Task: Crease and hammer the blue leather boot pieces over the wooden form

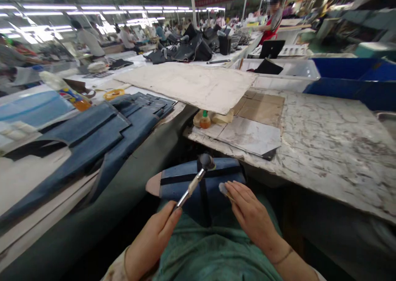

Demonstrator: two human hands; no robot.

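Observation:
Across my lap lies a blue panel [179, 190] with black bands crossing it. Its left end shows a pale pink, rounded tip [154, 185]. My left hand [154, 233] is closed around the handle of a hammer [192, 186] with a metal shaft and a dark, rounded head, which is over the upper part of the panel. At the panel's right side is my right hand [252, 215], its fingers pressed together on a small whitish piece [222, 188]. What that piece is, I cannot make out. A green apron [213, 252] covers my lap.
Stacked blue panels [93, 128] lie on the left table. Ahead, a large pale board [188, 81] overhangs a small green-capped bottle [204, 120]. The stained worktable [324, 145] is at right, with a blue bin [346, 81] behind. Another person [272, 21] stands far right.

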